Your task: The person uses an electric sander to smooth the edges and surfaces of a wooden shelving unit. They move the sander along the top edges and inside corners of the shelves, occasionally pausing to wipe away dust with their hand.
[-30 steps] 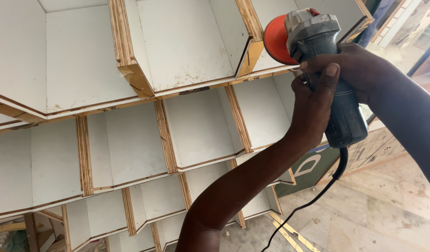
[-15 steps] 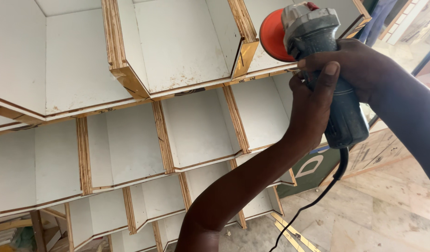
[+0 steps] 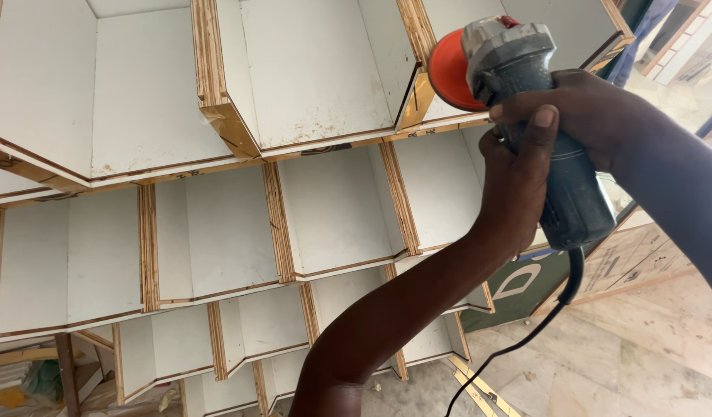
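Gripping the grey angle grinder, both hands close round it; white shelf compartments empty.

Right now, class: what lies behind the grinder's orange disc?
The orange disc meets the plywood edge of a white shelf unit. The contact spot itself is hidden behind the disc.

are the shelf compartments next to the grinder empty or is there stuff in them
Empty. The white compartments of the plywood shelf unit show only bare panels with some dust. Both hands, left hand and right hand, hold the angle grinder at one edge.
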